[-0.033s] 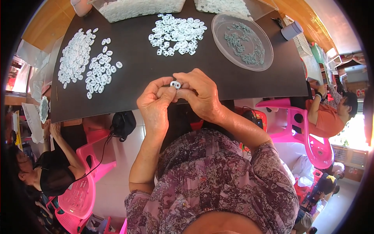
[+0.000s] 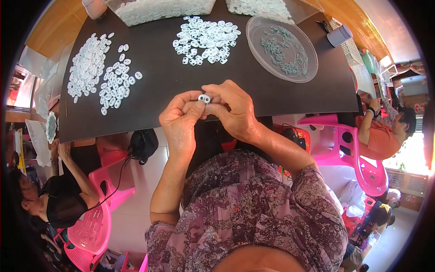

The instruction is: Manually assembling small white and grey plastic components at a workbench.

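Observation:
Over the near edge of the dark table [image 2: 149,99], both my hands meet around one small white plastic piece with two dark holes [image 2: 204,98]. My left hand [image 2: 181,115] pinches it from the left, between thumb and fingers. My right hand [image 2: 233,109] closes on its right side, with the fingertips bent around it. Whether a smaller part is also between the fingers is hidden. Beyond my hands lies a heap of white pieces [image 2: 206,41]. To its right, a round clear tray [image 2: 253,50] holds many thin grey-green pins [image 2: 292,68].
At the left are a large pile of white two-hole pieces [image 2: 86,68] and a looser group [image 2: 115,86]. Clear bins [image 2: 163,13] of white parts stand at the back. A grey cup [image 2: 339,35] is at the far right. People sit on both sides near pink chairs [image 2: 335,136].

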`<state>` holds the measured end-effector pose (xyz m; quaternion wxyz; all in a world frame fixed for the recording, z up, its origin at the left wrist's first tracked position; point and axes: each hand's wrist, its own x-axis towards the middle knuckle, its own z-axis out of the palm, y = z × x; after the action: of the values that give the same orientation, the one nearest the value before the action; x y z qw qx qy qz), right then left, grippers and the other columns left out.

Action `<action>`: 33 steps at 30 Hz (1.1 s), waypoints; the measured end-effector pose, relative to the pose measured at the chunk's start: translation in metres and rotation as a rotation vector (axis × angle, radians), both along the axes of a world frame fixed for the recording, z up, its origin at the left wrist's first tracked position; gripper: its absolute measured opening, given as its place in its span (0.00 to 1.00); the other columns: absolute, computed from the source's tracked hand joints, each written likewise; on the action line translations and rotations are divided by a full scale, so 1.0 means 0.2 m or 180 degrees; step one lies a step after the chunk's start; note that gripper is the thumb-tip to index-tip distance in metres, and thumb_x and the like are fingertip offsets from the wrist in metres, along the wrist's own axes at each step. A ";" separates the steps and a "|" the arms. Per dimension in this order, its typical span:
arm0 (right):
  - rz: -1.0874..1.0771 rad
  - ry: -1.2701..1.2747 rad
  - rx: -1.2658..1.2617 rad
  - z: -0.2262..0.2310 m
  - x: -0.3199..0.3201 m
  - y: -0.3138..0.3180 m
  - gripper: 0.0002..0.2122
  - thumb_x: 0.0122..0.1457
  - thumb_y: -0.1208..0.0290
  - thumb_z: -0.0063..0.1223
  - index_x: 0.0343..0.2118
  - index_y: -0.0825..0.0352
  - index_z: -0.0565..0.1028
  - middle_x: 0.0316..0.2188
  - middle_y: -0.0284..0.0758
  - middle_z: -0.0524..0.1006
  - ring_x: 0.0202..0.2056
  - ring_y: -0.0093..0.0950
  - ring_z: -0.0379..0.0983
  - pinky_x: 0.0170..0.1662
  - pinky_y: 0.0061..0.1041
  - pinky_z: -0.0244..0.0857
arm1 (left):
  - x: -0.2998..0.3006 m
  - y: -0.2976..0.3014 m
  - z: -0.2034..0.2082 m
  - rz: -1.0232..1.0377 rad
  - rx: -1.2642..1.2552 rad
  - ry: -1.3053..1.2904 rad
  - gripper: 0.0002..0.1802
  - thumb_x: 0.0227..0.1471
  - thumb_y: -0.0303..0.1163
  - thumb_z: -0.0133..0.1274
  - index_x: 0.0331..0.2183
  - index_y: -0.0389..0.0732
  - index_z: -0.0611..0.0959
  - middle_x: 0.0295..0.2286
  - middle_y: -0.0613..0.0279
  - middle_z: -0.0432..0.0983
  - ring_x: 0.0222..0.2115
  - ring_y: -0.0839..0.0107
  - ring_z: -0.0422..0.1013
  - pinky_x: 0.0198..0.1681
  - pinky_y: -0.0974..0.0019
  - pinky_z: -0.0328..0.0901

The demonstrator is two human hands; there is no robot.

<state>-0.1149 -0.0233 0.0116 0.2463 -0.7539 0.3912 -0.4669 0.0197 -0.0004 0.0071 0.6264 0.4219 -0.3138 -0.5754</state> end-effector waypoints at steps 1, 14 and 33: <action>-0.0030 0.0024 -0.0007 0.00 -0.01 0.00 0.14 0.42 0.82 0.57 0.35 0.71 0.75 0.26 0.34 0.75 0.26 0.28 0.68 0.29 0.25 0.62 | 0.00 0.00 0.00 -0.0092 -0.0007 0.0035 0.08 0.49 0.18 0.52 0.35 0.28 0.77 0.22 0.62 0.75 0.21 0.79 0.68 0.27 0.78 0.64; 0.0005 0.0072 -0.0439 -0.02 -0.02 -0.02 0.08 0.45 0.82 0.54 0.31 0.71 0.74 0.25 0.37 0.74 0.25 0.33 0.68 0.28 0.27 0.63 | 0.00 0.00 -0.03 -0.0227 -0.0137 -0.0121 0.11 0.49 0.21 0.53 0.38 0.30 0.78 0.26 0.63 0.75 0.24 0.81 0.68 0.28 0.79 0.63; 0.0327 -0.1415 0.1590 -0.03 -0.02 -0.02 0.05 0.50 0.83 0.53 0.31 0.71 0.76 0.25 0.34 0.73 0.27 0.19 0.71 0.30 0.18 0.65 | -0.02 0.01 -0.06 -0.0191 -0.0315 -0.0227 0.13 0.50 0.20 0.52 0.40 0.30 0.76 0.26 0.62 0.75 0.26 0.80 0.69 0.29 0.78 0.65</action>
<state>-0.1199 -0.0276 0.0063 0.5259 -0.5687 0.3916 -0.4966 0.0167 0.0010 -0.0055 0.6174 0.4010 -0.3765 -0.5623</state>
